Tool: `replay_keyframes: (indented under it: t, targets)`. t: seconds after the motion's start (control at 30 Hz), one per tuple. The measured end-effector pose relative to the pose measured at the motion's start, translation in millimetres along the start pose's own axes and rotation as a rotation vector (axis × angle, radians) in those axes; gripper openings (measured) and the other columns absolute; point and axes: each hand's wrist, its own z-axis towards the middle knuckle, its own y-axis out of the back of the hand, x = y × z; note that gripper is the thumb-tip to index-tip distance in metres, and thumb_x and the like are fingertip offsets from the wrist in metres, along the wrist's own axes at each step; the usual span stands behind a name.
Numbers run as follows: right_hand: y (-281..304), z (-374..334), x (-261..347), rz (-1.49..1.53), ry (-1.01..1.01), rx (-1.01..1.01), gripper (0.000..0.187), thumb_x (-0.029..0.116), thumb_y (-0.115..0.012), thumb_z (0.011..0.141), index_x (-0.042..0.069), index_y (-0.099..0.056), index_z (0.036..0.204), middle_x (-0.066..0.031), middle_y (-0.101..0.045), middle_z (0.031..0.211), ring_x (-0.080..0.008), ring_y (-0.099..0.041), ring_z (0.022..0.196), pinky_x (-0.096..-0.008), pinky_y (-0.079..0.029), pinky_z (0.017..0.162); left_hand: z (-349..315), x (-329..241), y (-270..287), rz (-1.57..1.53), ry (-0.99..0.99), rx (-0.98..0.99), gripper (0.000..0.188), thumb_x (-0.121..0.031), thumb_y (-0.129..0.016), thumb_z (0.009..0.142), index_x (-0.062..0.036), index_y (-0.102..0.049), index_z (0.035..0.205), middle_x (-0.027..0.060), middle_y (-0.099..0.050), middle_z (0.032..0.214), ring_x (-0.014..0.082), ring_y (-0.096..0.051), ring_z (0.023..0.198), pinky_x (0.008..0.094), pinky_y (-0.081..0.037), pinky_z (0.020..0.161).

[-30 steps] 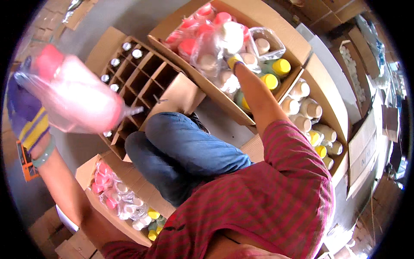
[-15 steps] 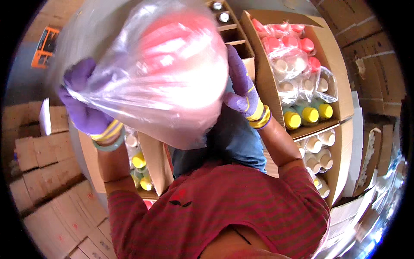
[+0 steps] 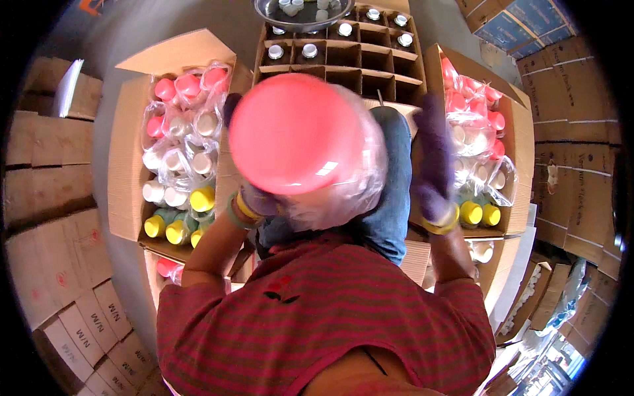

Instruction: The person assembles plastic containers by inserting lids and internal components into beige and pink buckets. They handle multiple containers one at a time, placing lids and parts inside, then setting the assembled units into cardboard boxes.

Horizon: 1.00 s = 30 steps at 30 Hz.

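Lettering (image 3: 83,333) marks cartons (image 3: 109,290) while left hand (image 3: 261,200) clasps pink bottle (image 3: 284,135), right hand (image 3: 434,162) uncurled.

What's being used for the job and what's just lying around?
Probably in use:
pink bottle in clear plastic, held by left hand;
right hand, open beside it;
left box of bottles;
right box of bottles;
divided box.

Probably just lying around:
stacked boxes, far left;
white sheet.

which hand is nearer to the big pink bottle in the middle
Left. The left hand is on the pink bottle, partly hidden behind it; the right hand is apart from it, off to its right, blurred.
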Motion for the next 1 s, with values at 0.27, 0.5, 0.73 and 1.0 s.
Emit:
replay_keyframes:
  t: [0.27, 0.5, 0.73, 1.0]
  targets:
    - [13.5, 45.0, 96.0, -0.986, 0.551, 0.46, 0.078, 0.047, -0.069, 0.072, -0.004, -0.052, 0.128, -0.0267, -0.052, 0.134, -0.0475, -0.047, 0.127, -0.0567, -0.03, 0.109, -33.1, -7.7, -60.6, -0.069, 0.282, 0.245, 0.115, -0.061, -0.074, 0.066, -0.0067, -0.021, 0.152, 0.0214, -0.016, 0.157, 0.0422, -0.015, 0.144, 0.0564, -0.008, 0.115]
    - [67.0, -34.2, 49.4, -0.804, 0.243, -0.071, 0.098, 0.065, -0.053, 0.083, -0.008, -0.031, 0.144, -0.0243, -0.038, 0.146, -0.0361, -0.045, 0.131, -0.0456, -0.034, 0.108, -99.4, 35.6, -36.9, -0.177, 0.637, 0.522, 0.061, -0.031, -0.067, 0.085, -0.0093, -0.047, 0.139, 0.0161, -0.046, 0.142, 0.0342, -0.037, 0.136, 0.0474, -0.018, 0.114]
    - [43.4, -177.9, -39.7, -0.762, 0.059, -0.186, 0.098, 0.045, -0.069, 0.08, -0.006, -0.019, 0.147, -0.0225, -0.037, 0.145, -0.0333, -0.042, 0.131, -0.0463, -0.032, 0.108, 29.2, 77.7, -25.1, 0.074, 0.208, 0.422, 0.034, -0.02, -0.062, 0.086, -0.0075, -0.06, 0.118, 0.0135, -0.063, 0.116, 0.0322, -0.06, 0.107, 0.0397, -0.047, 0.095]
    - [-32.2, -190.3, -70.9, -0.13, -0.542, 0.074, 0.066, 0.025, -0.059, 0.094, 0.002, -0.029, 0.148, -0.0195, -0.04, 0.147, -0.0297, -0.041, 0.135, -0.0386, -0.033, 0.109, 145.8, 106.8, -47.5, -0.006, 0.321, 0.878, 0.03, -0.024, -0.057, 0.097, -0.0064, -0.063, 0.121, 0.01, -0.066, 0.114, 0.0199, -0.062, 0.103, 0.0323, -0.049, 0.094]
